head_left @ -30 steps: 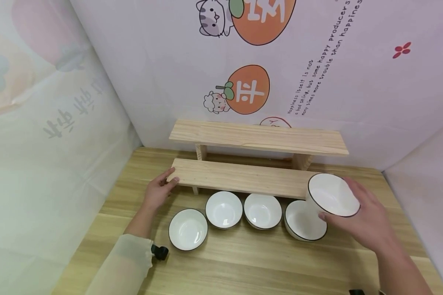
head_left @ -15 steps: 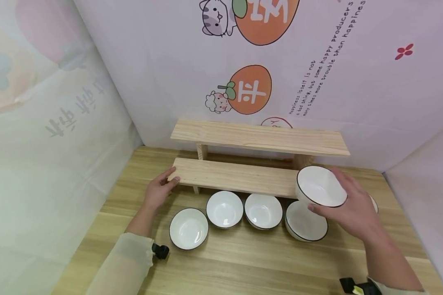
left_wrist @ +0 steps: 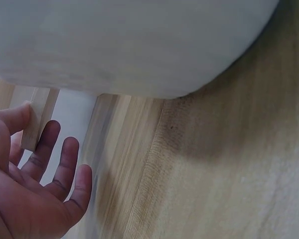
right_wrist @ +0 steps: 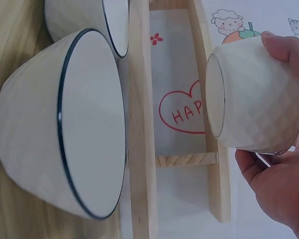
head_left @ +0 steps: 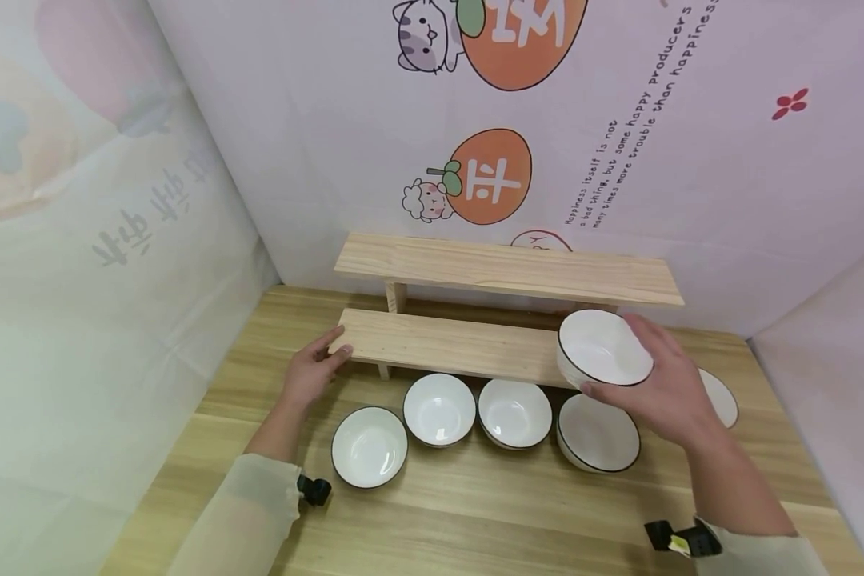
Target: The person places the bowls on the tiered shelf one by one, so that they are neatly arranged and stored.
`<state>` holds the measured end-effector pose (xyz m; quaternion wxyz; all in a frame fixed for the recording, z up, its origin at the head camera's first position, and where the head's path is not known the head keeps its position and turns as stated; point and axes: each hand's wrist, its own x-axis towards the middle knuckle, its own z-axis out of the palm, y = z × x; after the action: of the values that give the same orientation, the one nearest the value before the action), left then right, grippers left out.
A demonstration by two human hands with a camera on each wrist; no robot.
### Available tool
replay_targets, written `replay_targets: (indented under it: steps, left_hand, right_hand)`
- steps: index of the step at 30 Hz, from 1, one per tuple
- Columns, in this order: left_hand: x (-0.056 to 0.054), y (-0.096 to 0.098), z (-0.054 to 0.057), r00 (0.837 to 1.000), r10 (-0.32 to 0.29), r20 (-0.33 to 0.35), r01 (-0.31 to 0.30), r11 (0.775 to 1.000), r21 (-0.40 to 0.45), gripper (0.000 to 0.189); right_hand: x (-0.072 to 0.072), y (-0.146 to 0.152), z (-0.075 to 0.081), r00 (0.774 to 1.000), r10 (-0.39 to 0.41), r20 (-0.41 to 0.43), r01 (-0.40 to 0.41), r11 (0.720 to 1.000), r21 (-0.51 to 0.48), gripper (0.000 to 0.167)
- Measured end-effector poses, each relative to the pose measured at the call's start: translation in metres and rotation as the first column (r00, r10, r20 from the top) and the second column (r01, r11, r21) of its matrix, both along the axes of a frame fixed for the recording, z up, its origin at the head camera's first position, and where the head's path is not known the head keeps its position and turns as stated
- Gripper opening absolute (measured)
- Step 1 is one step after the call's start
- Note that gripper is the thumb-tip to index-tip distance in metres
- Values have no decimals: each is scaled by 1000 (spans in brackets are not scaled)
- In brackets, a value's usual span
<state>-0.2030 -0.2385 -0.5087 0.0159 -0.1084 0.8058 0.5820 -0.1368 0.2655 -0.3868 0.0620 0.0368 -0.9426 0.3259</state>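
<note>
My right hand grips a white bowl with a dark rim, above the right part of the lower shelf board. In the right wrist view the thumb and fingers hold opposite sides of that bowl's faceted wall. At the other end, my left hand pinches the left tip of the two-tier wooden shelf; the left wrist view shows thumb and index finger on the board, the other fingers off it. Below the held bowl sits another white bowl on the table.
In front of the shelf stand more bowls: a left one, then a second and a third. A white dish lies partly behind my right wrist. Printed white sheeting walls the wooden table.
My right hand has carried its bowl leftward and slightly up in the head view, over the shelf's right part. The white dish has come into sight behind it. My left hand stays put.
</note>
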Motion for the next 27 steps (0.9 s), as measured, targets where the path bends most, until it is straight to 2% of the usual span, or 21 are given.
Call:
replay_targets:
  steps: [11,20,27]
  left_hand:
    - [1,2,0,1000,1,1,-1,998,56,58]
    - [1,2,0,1000,6,-9,-6,999,53,58]
    - [0,2,-1,1000,9,-10,-9,999,50,57]
  right_hand:
    - [-16,-19,7,1000,26,-1,-26,1000,-16,120]
    - [-27,-38,14,997,62,-36,-63,998,-12,121]
    - [-34,-53,21,997,68,-32,-69,998,-9,120]
